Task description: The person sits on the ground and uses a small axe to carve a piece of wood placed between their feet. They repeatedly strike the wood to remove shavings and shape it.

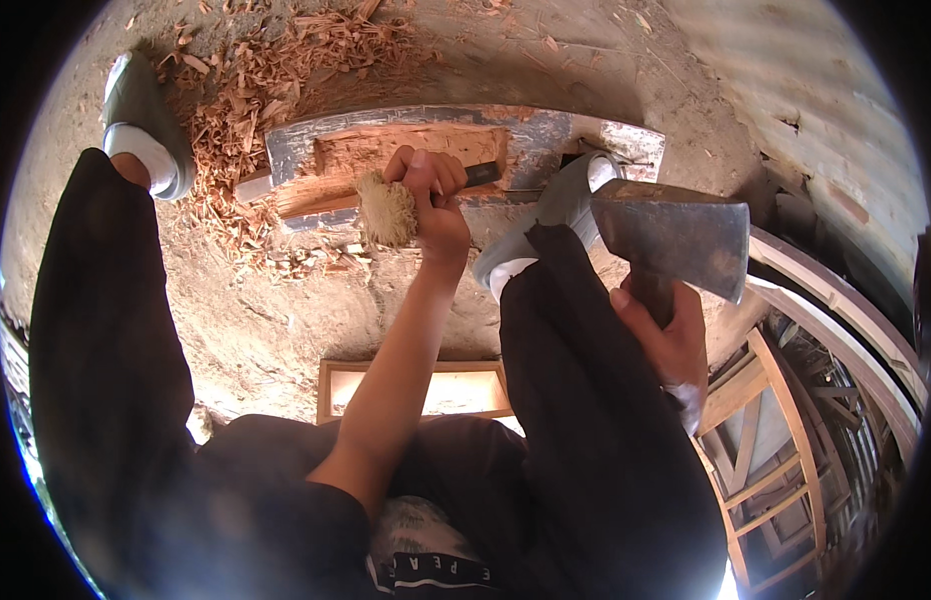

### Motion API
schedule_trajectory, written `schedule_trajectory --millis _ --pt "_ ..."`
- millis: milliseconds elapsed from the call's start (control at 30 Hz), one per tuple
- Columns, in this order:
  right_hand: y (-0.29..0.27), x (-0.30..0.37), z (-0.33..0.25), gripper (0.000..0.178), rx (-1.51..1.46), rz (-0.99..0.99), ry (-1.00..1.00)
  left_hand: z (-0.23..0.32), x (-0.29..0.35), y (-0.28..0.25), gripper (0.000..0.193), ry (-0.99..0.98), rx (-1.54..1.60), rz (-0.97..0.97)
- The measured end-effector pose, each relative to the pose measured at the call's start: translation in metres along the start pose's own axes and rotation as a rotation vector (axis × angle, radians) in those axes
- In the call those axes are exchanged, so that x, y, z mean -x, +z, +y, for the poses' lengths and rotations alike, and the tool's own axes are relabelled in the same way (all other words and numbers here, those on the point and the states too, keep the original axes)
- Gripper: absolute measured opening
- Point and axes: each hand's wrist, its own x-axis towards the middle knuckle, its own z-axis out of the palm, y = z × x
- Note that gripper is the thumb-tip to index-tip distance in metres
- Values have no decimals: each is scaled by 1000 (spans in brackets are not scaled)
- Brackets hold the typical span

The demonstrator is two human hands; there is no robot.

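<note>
My left hand is closed round a chisel. Its frayed, mushroomed wooden end sticks out to the left of the fist, and its dark metal blade shows on the right. The chisel lies over a thick wooden plank with worn, dark grey paint, where a long reddish hollow has been cut. At the right, my right hand grips the short handle of a hatchet, its broad dark head raised above my knee. The hatchet is apart from the chisel.
Reddish wood shavings cover the dirt floor at the plank's left. My right shoe rests against the plank; my left shoe is at the far left. A wooden frame lies near me. Slatted wooden furniture and curved boards stand right.
</note>
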Motion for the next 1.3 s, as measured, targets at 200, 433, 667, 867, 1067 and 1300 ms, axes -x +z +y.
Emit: schedule_trajectory --millis 200,433,667,867,1067,1300 --pt "-30 20 -5 28 -114 20 -1 -4 10 19 25 231 -585 -152" --pt "-110 132 -58 24 -59 144 -285 -20 21 25 22 715 -990 -185" --pt "-62 230 -37 26 -555 21 -540 1 61 28 30 350 -724 -537" --pt "39 202 -34 26 -472 233 -249 -1 59 18 33 393 -691 -504" --pt "74 172 -41 24 -366 148 -150 10 51 32 35 203 -653 -412" --pt "96 121 -38 22 -279 157 -180 11 47 38 36 290 -604 -253"
